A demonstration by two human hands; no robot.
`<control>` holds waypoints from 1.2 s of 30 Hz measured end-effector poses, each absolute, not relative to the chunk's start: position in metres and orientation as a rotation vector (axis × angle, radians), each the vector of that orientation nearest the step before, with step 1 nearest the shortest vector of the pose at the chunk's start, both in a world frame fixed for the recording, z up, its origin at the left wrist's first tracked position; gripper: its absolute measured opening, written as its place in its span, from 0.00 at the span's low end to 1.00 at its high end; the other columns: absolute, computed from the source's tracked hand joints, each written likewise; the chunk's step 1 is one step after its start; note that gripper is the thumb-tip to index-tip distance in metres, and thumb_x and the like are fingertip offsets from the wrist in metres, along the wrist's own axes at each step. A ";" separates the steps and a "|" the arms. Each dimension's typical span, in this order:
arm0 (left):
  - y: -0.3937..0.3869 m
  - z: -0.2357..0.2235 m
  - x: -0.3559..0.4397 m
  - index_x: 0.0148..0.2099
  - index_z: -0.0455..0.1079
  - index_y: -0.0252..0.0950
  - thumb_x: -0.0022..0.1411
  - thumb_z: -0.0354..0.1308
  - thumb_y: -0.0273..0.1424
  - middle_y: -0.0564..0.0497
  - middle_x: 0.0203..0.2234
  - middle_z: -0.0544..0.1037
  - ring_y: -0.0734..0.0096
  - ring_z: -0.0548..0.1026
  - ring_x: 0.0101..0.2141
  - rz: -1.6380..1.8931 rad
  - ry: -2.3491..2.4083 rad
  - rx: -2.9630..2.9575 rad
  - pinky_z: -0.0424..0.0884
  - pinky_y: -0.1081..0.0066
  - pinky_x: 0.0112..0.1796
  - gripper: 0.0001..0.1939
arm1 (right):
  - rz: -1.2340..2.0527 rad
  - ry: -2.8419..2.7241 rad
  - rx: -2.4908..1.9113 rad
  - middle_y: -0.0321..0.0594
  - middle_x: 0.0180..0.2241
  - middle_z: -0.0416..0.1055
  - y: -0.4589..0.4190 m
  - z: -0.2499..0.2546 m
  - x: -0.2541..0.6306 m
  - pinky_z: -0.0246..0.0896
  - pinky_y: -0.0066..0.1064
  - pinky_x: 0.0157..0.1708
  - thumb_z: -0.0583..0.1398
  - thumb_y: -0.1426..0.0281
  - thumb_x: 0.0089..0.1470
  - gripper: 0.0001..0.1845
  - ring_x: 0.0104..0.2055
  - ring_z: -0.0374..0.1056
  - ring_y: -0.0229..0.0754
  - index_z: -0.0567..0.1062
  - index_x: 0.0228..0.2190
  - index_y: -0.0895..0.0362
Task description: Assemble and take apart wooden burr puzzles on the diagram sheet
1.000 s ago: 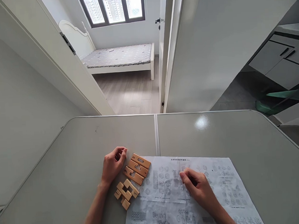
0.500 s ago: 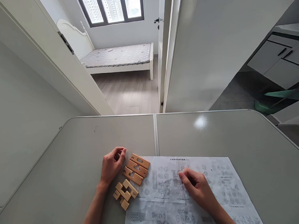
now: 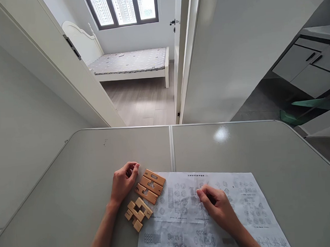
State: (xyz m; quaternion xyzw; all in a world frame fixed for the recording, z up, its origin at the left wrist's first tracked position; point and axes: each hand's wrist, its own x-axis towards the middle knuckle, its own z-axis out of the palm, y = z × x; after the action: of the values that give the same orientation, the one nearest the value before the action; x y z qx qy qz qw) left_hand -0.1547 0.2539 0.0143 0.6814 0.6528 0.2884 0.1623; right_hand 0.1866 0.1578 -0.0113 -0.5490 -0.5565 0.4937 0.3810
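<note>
On the grey table [image 3: 224,153], the left hand [image 3: 125,180] lies loosely curled just beside three flat, numbered wooden pieces [image 3: 155,189], with a cluster of paler wooden blocks [image 3: 136,213] near them, while the right hand [image 3: 215,203], likewise curled, lies over a printed sheet of diagrams [image 3: 187,225], and a bed [image 3: 131,60] stands beyond.

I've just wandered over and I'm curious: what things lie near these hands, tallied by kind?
Reddish-brown wooden pieces: 3
Pale wooden cluster: 1 (its separate pieces are hard to count)
Printed sheet: 1
Total: 5, counting the cluster as one
</note>
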 end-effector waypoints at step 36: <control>0.255 0.009 -0.157 0.39 0.77 0.39 0.71 0.54 0.47 0.56 0.24 0.77 0.72 0.71 0.23 0.824 1.844 1.953 0.68 0.73 0.30 0.19 | 1.242 -1.437 -1.364 0.29 0.21 0.50 0.157 -0.015 0.188 0.44 0.31 0.23 0.55 0.53 0.69 0.26 0.22 0.46 0.36 0.60 0.23 0.53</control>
State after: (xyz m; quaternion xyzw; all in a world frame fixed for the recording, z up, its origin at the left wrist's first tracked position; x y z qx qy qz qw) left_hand -0.1572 0.2546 0.0094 0.6857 0.6473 0.2891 0.1653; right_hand 0.1878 0.1573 -0.0152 -0.5369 -0.5657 0.4890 0.3907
